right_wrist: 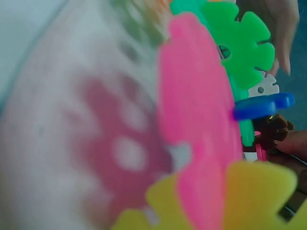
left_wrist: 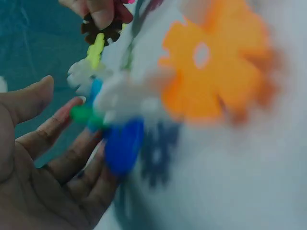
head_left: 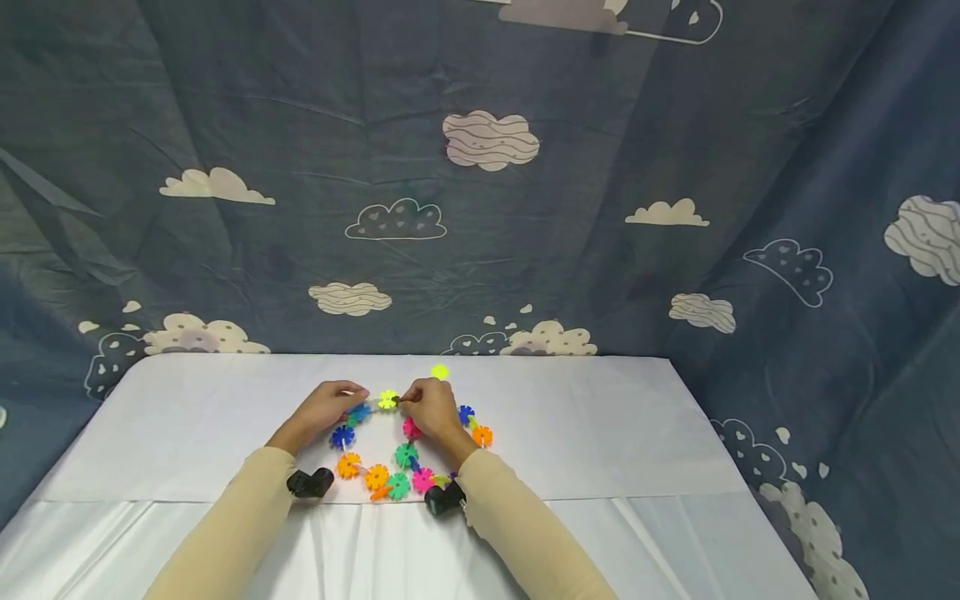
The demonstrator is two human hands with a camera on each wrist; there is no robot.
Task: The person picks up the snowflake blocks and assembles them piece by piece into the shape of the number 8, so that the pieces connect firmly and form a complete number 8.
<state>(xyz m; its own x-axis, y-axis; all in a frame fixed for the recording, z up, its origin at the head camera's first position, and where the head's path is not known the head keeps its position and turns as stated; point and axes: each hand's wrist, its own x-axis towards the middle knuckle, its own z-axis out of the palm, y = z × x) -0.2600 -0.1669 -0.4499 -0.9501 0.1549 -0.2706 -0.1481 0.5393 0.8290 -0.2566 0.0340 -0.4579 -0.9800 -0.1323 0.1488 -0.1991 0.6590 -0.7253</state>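
A chain of colourful notched flower discs lies in a loop on the white table, with an orange disc (head_left: 348,465) at its near left and a pink disc (head_left: 422,480) at its near side. My right hand (head_left: 435,410) pinches a brown flower disc (left_wrist: 89,29) at the far side, joined to a yellow disc (head_left: 387,400). My left hand (head_left: 322,408) is at the far left of the loop, its fingers extended under a blue disc (left_wrist: 123,146) and a green one, the thumb held apart. In the right wrist view a green disc (right_wrist: 244,43) stands near my left hand.
Beyond my right hand lies a separate bright yellow disc (head_left: 439,372). Right of that wrist are a blue disc (head_left: 466,414) and an orange disc (head_left: 482,436). A dark curtain (head_left: 405,275) with cloud prints hangs behind the white table (head_left: 600,425).
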